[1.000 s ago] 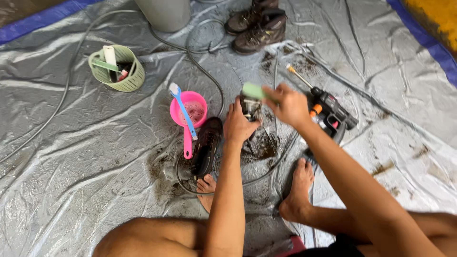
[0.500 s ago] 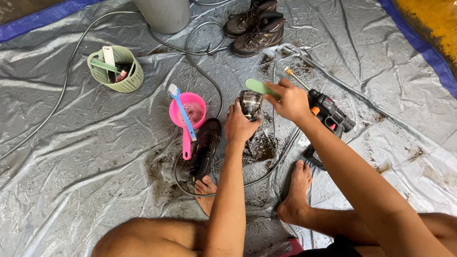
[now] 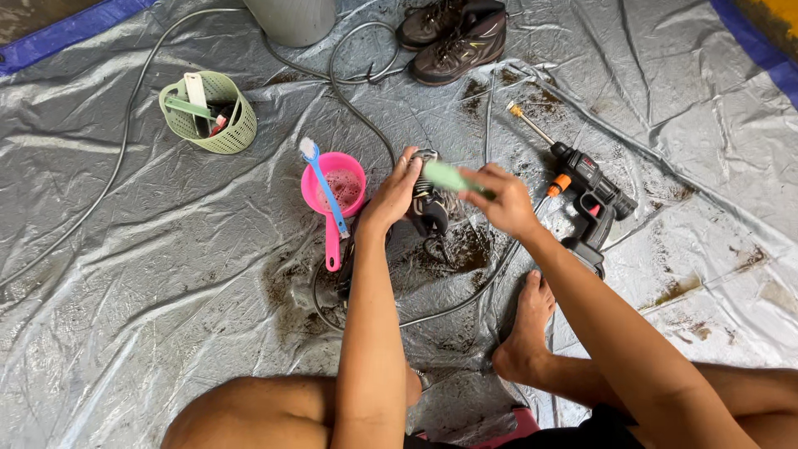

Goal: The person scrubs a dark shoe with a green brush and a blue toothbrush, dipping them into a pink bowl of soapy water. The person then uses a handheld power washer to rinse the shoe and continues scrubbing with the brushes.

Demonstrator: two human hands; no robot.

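Mud-caked dark shoe, clasped in the left hand, looks slick yet firm-soled, while the right hand pinches a light green brush.

**What stays out of sight**

The dark shoe is mostly covered by the left hand and right hand. The green brush hides its bristles. The grey bucket is cropped at the top edge. The basket contents are too small to tell.
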